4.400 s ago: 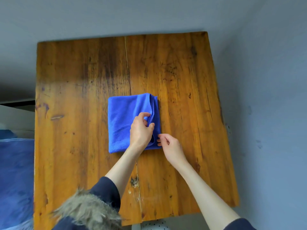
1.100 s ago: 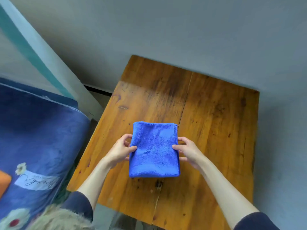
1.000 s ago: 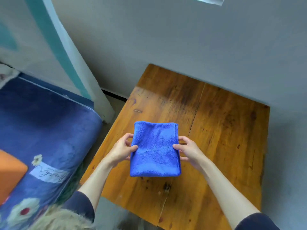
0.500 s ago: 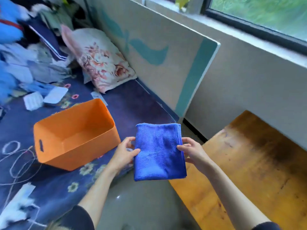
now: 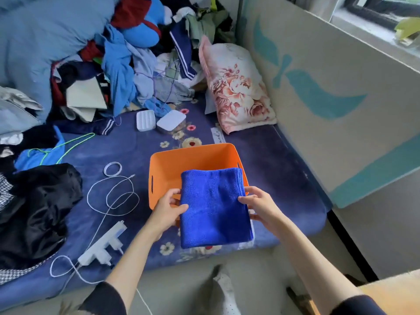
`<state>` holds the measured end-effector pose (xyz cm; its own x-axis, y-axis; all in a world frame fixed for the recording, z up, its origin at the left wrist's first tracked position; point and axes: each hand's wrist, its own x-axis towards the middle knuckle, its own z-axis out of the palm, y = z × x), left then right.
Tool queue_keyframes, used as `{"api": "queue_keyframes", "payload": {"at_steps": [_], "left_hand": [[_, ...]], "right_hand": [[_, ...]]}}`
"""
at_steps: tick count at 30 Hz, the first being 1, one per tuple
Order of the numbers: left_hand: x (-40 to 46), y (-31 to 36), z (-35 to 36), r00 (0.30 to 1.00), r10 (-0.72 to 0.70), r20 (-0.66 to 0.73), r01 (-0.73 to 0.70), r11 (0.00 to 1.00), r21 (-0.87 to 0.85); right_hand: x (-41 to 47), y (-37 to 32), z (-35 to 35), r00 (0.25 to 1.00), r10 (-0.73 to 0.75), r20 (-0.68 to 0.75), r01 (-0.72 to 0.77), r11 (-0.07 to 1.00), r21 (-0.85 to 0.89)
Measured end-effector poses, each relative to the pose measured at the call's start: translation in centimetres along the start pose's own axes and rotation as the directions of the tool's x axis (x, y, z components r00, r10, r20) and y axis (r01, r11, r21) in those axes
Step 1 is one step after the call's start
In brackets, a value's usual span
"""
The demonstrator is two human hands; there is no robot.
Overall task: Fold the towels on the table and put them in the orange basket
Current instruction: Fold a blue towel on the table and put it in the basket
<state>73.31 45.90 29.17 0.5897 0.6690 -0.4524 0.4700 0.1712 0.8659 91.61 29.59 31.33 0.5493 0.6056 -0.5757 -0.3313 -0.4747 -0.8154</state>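
Fingers [image 5: 244, 198] of both hands pinch folded blue towel [image 5: 216, 208] at sides, above orange basket [image 5: 193, 155] on bed. Folding looks done; towel not yet inside. Basket interior visible looks bare.

No legible text anywhere

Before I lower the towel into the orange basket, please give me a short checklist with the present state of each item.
1. Blue towel folded flat: ok.
2. Left hand and right hand grip opposite edges: ok.
3. Towel in front of the orange basket opening: only partly, near half overhangs the front rim: not ok.
4. Visible part of basket inside free: ok.
5. Basket stands steady on the blue mattress: cannot tell.
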Motion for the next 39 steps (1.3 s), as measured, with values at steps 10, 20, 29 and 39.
{"api": "queue_keyframes", "payload": {"at_steps": [10,20,29,39], "left_hand": [[14.3,-0.4,-3.2,0.971,-0.187,-0.150,0.192,0.981,0.017],[25.7,-9.8,-2.3,0.917,-0.286,-0.277,0.381,0.834,0.400],[30.5,-16.0,-1.6,0.875,-0.359,-0.325,0.484,0.674,0.559],[30.8,-16.8,-0.7,0.961,-0.171,-0.217,0.271,0.440,0.856]], "right_hand": [[17.5,-4.5,5.2,0.993,0.104,0.057,-0.094,0.982,-0.162],[32.4,2.7,9.8,0.943,0.332,0.015,-0.306,0.886,-0.348],[38.2,10.0,13.3,0.899,0.438,-0.014,-0.412,0.834,-0.367],[39.2,10.7,14.9,0.990,0.138,-0.037,-0.128,0.735,-0.666]]}}
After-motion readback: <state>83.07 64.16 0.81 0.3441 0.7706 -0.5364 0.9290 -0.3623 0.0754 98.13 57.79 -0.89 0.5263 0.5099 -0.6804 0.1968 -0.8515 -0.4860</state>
